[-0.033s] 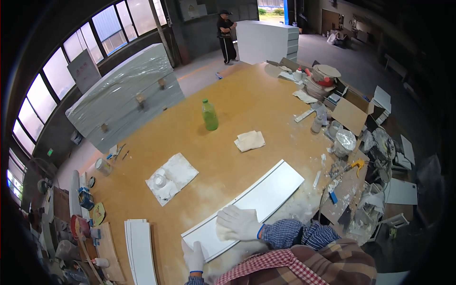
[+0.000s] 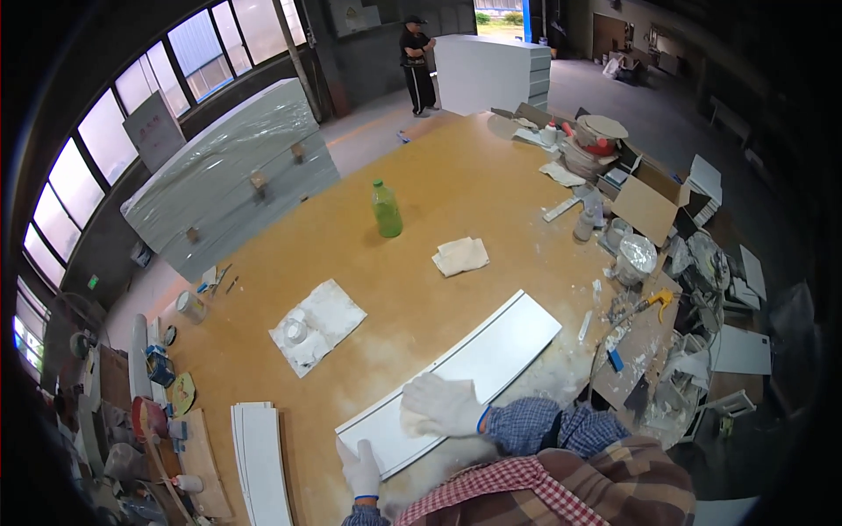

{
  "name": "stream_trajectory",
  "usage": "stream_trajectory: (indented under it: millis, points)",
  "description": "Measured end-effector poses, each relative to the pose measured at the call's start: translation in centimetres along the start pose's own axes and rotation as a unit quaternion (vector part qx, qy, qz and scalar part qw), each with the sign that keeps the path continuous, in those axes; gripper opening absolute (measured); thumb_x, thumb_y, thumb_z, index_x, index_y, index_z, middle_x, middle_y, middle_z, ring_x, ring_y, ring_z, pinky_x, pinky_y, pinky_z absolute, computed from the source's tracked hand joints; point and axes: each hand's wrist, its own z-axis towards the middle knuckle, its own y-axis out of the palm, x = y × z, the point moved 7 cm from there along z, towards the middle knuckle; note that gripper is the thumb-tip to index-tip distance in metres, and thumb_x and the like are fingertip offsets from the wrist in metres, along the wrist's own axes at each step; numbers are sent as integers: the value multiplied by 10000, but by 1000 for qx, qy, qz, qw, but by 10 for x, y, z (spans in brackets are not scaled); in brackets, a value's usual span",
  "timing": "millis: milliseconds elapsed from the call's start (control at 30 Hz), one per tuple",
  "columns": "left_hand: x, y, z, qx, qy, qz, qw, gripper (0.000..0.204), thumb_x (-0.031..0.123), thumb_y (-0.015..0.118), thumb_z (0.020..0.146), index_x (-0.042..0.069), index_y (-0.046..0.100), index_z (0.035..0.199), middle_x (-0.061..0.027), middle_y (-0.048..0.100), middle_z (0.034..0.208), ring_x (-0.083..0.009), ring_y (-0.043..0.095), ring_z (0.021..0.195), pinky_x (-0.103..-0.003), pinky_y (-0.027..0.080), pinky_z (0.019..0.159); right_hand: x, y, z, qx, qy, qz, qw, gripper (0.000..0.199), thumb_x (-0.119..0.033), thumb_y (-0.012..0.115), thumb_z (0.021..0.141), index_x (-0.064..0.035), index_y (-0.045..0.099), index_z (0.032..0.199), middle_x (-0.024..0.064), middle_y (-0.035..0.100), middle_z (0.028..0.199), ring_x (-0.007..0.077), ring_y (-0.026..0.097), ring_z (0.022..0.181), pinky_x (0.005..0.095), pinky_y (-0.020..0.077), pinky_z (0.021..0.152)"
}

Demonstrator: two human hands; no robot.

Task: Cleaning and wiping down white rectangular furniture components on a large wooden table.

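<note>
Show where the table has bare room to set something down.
The table is bare between the green bottle and the white sheet, beyond the bottle toward the far edge, and between the stacked white strips and the white panel by the left hand. Its right side is crowded: a foil-covered tub, an open cardboard box, a yellow tool.

Open bench [image 2: 342,241] surrounds the bottle [image 2: 387,213], with a free lane between the paper [image 2: 342,307] and the panel [image 2: 504,346]. The cloth [image 2: 460,256] lies flat and low beyond it. Another gap runs between the panel and the strips [image 2: 256,465]. On the right, the air gun [image 2: 656,303], tub [image 2: 635,261] and carton [image 2: 651,215] crowd the way. The panel's far end is reachable from above; the right hand [image 2: 443,407] covers part of its middle.
</note>
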Motion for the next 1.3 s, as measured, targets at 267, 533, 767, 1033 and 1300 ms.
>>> stream_trajectory:
  millis: [267,533,767,1033,1300]
  points:
    - [-10,10,-6,3,68,-25,997,689,379,562,1017,41,378,1589,-305,648,1350,-443,654,1208,-458,492,1045,166,-118,-38,14,169,-328,929,182,-229,638,871,-108,768,833,144,717,893,320,707,898,457,539,793]
    - [-17,10,7,3,66,-31,997,694,394,553,1027,27,376,1588,-312,639,1360,-441,639,1234,-451,474,1066,40,-1,23,-197,151,-138,959,255,-256,634,897,-86,726,1064,148,693,1226,341,614,1212,498,461,1024]
    - [-18,4,8,17,64,-26,997,676,386,535,1032,17,387,1578,-294,630,1386,-426,635,1243,-450,471,1072,48,-9,6,-266,145,-74,950,241,-317,638,880,-113,762,911,137,724,1053,334,677,1063,473,524,941]
    - [-21,14,3,3,69,-39,997,658,379,535,1033,15,408,1567,-271,623,1406,-395,625,1272,-440,470,1077,182,-101,-80,59,281,-340,896,346,-305,603,906,-85,623,1171,147,544,1236,347,487,1179,488,341,1063]
    - [-11,9,14,19,89,-26,996,663,373,539,1045,-1,396,1574,-283,627,1397,-397,628,1269,-424,470,1079,6,-4,-6,-84,101,-161,978,207,-320,631,854,-181,686,996,87,626,1065,282,589,1075,465,442,918]
